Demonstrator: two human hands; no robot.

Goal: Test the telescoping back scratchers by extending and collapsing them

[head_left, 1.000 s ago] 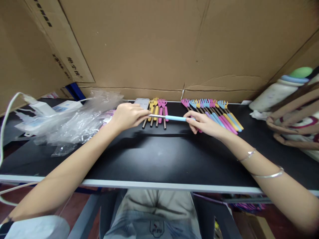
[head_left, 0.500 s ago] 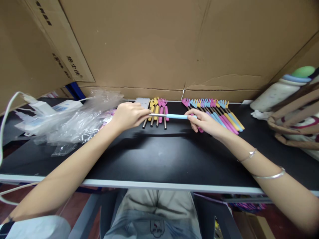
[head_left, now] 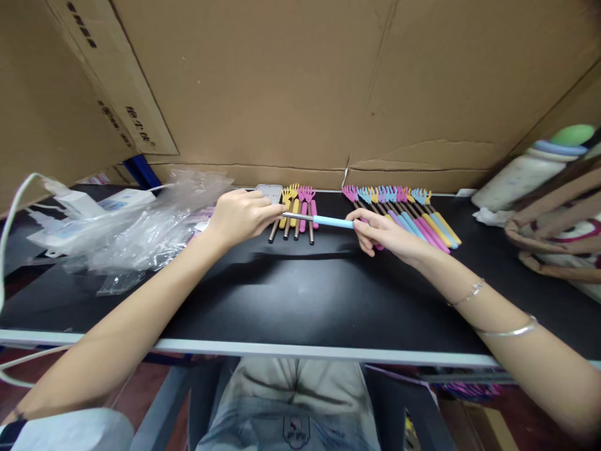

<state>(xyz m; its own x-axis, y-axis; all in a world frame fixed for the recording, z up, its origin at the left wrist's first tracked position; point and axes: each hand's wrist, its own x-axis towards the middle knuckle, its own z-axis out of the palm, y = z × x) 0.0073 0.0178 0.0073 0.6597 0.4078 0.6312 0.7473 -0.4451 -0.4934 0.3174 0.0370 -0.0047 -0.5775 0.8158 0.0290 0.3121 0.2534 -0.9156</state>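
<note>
Between both hands, above the black tabletop, stretches a back scratcher with a light blue handle [head_left: 332,222] and a thin metal shaft. My left hand [head_left: 246,216] is closed on the metal end and hides whatever head is there. My right hand [head_left: 380,232] pinches the end of the blue handle. Just behind the shaft lie several yellow and pink back scratcher pieces [head_left: 295,210], some with dark metal rods. Beyond my right hand, a row of back scratchers [head_left: 417,216] with pink, blue, purple and yellow claw heads lies slanted, partly covered by that hand.
Clear plastic bags [head_left: 145,225] and a white power strip [head_left: 79,216] with cables lie at the left. A phone [head_left: 271,193] rests behind my left hand. At the right stand a whitish bottle [head_left: 521,178] and a brown bag [head_left: 554,225]. A cardboard wall [head_left: 291,88] closes off the back.
The handle's right end has dipped slightly, so the back scratcher tilts a little more. My right fingers now cover the handle's tip, which showed before. My left hand is nearly unmoved.
</note>
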